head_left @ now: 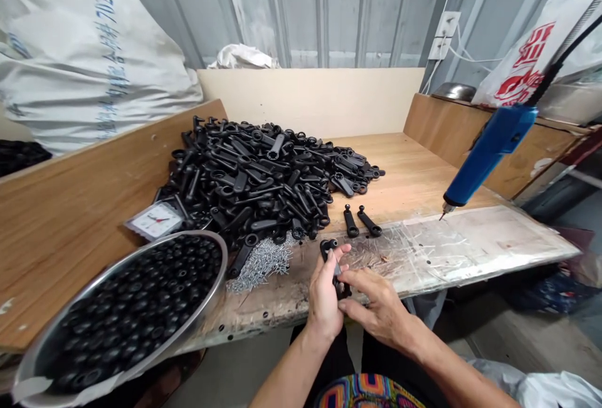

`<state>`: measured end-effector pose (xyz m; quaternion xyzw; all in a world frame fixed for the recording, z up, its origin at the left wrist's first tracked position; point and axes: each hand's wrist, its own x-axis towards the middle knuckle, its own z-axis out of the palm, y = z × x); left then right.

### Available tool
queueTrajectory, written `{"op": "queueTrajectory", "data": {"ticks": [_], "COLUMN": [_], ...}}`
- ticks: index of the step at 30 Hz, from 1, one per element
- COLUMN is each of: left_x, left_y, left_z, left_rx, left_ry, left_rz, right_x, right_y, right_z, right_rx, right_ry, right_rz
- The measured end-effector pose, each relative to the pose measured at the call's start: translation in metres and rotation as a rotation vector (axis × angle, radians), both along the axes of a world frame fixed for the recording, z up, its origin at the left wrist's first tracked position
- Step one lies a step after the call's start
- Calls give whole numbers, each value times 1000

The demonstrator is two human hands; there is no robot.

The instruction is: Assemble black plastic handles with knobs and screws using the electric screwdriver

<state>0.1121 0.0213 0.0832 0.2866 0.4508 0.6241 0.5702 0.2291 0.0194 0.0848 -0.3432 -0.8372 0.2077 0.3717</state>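
Note:
My left hand (324, 292) is closed around a black plastic lever-shaped part (328, 248), whose ringed end sticks up above the fingers. My right hand (376, 304) pinches the lower end of the same part from the right, at the front edge of the wooden bench (414, 176). Two more black parts (360, 221) lie side by side just beyond my hands. A big heap of the same black parts (263, 176) fills the back left of the bench.
A metal bowl (61, 308) of small black round pieces sits at the front left, with a pile of small screws (261, 264) beside it. A blue powered screwdriver (489, 151) hangs at the right. A small dial scale (155, 220) and white sacks (84, 51) stand at the left.

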Motion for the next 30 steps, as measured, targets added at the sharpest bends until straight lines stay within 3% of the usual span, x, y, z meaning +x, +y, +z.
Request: {"op": "queueTrajectory", "data": {"ticks": [4, 8, 13, 17, 24, 30], "left_x": [15, 26, 19, 20, 29, 7], "left_y": [16, 30, 57, 81, 99, 76], "left_z": [7, 18, 8, -5, -5, -1], "left_rx": [33, 173, 354, 323, 286, 292], "left_ry": [12, 218, 1159, 1475, 1768, 1819], "left_rz": [-88, -211, -217, -257, -348, -342], "right_x": [13, 35, 70, 84, 62, 35], "right_y": [15, 31, 47, 53, 60, 77], "right_z": [10, 21, 21, 11, 12, 18], "right_rx": [-29, 113, 185, 56, -66, -18], "right_ry": [-51, -51, -78, -226, -658, -759], "right_rz": [-10, -112, -294, -382, -378, -345]}}
